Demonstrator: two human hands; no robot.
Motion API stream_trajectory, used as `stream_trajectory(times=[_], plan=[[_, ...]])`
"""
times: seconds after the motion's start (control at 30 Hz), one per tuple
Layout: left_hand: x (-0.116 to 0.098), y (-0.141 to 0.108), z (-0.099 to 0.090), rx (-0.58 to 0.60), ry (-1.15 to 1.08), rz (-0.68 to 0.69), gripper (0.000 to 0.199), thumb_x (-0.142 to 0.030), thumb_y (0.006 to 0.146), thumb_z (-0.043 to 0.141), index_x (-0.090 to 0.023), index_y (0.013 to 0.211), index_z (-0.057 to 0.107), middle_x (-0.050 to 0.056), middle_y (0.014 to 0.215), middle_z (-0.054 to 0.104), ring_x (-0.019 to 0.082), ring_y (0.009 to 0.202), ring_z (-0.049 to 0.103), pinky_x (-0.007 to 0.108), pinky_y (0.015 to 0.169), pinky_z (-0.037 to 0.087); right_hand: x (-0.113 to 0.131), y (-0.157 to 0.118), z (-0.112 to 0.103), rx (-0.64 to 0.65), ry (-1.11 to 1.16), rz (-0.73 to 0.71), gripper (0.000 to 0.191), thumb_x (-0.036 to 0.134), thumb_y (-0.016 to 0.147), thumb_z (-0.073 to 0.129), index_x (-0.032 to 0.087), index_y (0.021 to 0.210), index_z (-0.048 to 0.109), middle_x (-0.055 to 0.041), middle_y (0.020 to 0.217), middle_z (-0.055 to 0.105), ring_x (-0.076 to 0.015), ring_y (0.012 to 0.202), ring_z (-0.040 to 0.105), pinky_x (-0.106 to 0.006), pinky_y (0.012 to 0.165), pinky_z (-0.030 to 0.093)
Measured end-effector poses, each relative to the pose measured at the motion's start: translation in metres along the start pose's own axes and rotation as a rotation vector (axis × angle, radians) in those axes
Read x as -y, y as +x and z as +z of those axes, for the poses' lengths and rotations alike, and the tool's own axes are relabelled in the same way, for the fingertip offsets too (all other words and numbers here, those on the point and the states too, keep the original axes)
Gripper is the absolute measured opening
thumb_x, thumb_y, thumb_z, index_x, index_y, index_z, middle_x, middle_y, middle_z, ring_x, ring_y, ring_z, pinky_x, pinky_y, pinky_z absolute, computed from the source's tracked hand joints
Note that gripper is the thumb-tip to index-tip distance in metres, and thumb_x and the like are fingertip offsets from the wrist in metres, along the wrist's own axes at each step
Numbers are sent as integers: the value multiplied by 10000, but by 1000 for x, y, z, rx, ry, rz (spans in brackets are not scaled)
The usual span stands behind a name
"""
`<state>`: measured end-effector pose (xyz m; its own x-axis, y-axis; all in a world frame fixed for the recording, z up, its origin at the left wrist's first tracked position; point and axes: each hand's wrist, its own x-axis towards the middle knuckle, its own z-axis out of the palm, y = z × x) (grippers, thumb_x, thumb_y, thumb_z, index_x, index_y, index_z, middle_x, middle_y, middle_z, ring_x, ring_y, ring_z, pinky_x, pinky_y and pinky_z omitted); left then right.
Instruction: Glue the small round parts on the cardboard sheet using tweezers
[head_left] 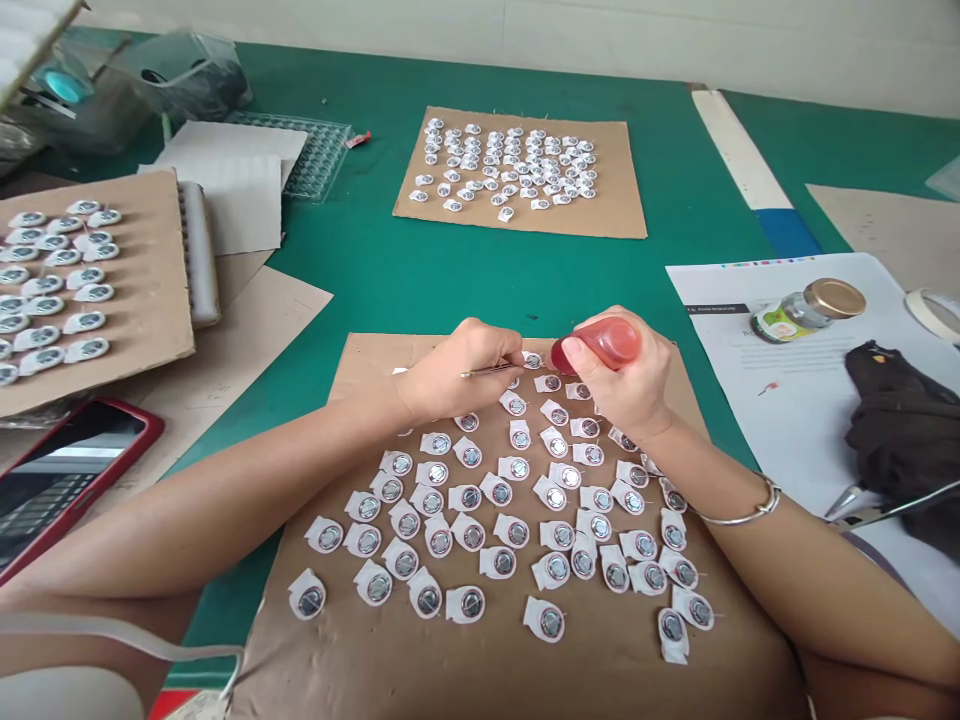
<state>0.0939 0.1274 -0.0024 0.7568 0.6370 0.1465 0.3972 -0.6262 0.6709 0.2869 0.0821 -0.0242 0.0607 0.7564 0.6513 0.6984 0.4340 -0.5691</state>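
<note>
My left hand (461, 372) is closed around a thin metal tool (489, 370), a slim rod whose exact kind I cannot make out. Its working end is partly hidden by the fingers, close to a small silver disc on a white tab (532, 360). Just right of that disc, my right hand (634, 375) grips a red squeeze bottle (609, 342), tilted with its darker end pointing left and down. Below both hands lies a brown cardboard sheet (390, 670) bearing many similar white-tabbed discs (470, 498), some of them covered by my hands and forearms.
Another cardboard sheet of discs (626, 200) lies at the back; a third (161, 260) is raised at left. A red-cased phone (146, 437) sits near my left forearm. On white paper (705, 300) at right stand a gold-lidded glass jar (795, 315) and dark cloth (900, 430).
</note>
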Motion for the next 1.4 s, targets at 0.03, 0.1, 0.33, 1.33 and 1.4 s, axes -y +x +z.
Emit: stream_trajectory(times=[0.03,0.1,0.33,1.33,1.4], plan=[[1,0,0,-3,-11,-8,120,-101,756,504,-127,696,605,-2,602,593,67,518,476,202,467,321,0,0,0,0,6,-2,226,372,757,630,177,696,534,-14,704,589,-122,641,548,-290,616,473],[2,1,0,-21,-29,-25,113,-103,748,516,-126,704,618,6,625,609,70,531,492,201,469,333,1,0,1,5,8,-6,227,374,759,628,177,697,534,-18,705,591,-127,646,550,-297,619,474],[1,2,-3,-36,-72,-104,122,-120,737,526,-130,688,637,2,609,615,65,517,488,191,449,334,1,-1,2,27,4,-9,236,395,771,613,182,709,533,-25,724,594,-140,670,563,-316,635,485],[-6,12,-12,-33,-92,-210,83,-121,676,578,-129,606,622,-4,602,606,68,526,495,193,449,323,-7,12,-5,-102,516,349,229,414,821,527,203,734,514,0,576,553,-151,481,571,-255,348,366],[-9,8,-19,-76,-124,-231,70,-128,677,593,-131,618,631,-2,618,615,65,516,495,192,441,328,-5,24,-10,-126,657,365,206,399,842,487,221,743,459,18,542,521,-162,440,561,-245,290,299]])
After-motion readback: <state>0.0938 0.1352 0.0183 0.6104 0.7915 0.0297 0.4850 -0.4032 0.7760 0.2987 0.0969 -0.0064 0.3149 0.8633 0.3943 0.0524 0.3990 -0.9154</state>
